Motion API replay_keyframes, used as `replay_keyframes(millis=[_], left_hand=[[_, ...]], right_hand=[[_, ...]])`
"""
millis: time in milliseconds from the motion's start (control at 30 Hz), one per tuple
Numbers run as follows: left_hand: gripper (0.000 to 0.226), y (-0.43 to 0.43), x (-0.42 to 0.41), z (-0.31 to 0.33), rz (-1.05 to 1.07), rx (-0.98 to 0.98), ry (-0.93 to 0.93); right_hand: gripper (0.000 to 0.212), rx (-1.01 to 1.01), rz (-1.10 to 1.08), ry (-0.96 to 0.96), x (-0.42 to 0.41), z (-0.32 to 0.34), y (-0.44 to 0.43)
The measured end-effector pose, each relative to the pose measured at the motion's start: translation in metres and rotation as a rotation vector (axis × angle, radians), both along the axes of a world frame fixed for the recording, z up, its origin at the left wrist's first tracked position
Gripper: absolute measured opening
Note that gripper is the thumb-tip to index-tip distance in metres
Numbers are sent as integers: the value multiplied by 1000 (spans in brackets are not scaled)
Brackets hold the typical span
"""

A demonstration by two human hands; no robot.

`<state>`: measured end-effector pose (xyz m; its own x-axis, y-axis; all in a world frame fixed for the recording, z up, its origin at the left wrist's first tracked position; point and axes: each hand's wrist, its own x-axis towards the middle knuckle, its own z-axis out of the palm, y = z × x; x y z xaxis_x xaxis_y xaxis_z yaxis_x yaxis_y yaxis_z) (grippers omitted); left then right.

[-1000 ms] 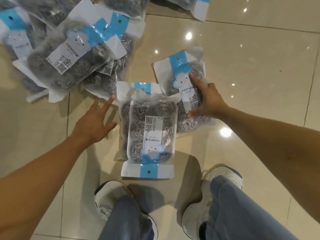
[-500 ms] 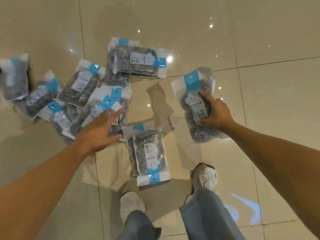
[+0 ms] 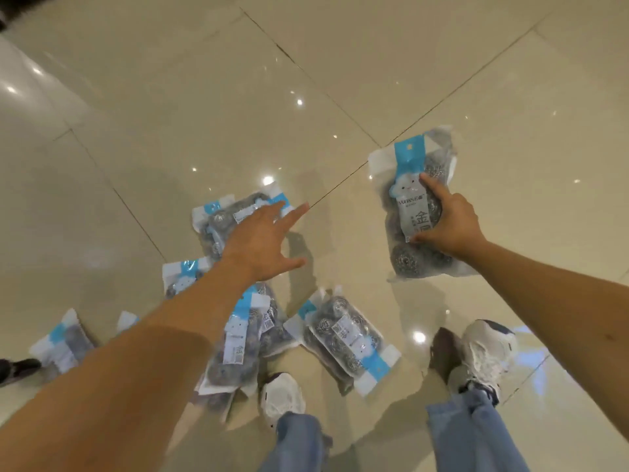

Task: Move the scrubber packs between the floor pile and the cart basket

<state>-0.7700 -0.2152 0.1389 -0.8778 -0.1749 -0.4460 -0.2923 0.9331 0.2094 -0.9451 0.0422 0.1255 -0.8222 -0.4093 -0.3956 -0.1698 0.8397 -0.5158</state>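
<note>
The pack of steel scourers [image 3: 417, 206] sits right of centre in the frame, held clear of the floor, its long axis running nearly top to bottom with the blue hang-tab end pointing to the top of the frame. The right hand [image 3: 449, 223] grips its right edge, forefinger laid across the front label and thumb curled under lower down. The left hand [image 3: 262, 240], centre frame, is spread with straight fingers and holds nothing, above another pack [image 3: 221, 219] on the tiled floor [image 3: 238, 114]. More packs [image 3: 343, 338] lie low in the frame beside white shoes [image 3: 486, 352].
</note>
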Motion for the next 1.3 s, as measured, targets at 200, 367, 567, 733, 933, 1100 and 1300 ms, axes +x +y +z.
replay_keyframes(millis=[200,367,567,733,933,1100,1300], left_hand=[[90,37,6,9,-282,3,-73],[89,96,-13,4,-587,-21,-177],[90,163,-32,-23,-910,-55,-200],[90,189,-23,-74,-1116,-126,-245],[90,206,-23,-155,-1325,-217,-318],[94,210,-17,-252,-1513,-333,-390],[113,208,-19,-331,-1596,-383,-499]], right_hand=[[111,-37,-378,-76,96,23,80],[109,-87,-809,-98,182,15,147],[110,-99,-1132,-139,277,-15,187],[110,-136,-1356,-172,338,-63,180],[111,-194,-1627,-178,384,-139,143],[114,-266,-1767,-200,411,-224,100],[112,-283,-1792,-226,425,-287,82]])
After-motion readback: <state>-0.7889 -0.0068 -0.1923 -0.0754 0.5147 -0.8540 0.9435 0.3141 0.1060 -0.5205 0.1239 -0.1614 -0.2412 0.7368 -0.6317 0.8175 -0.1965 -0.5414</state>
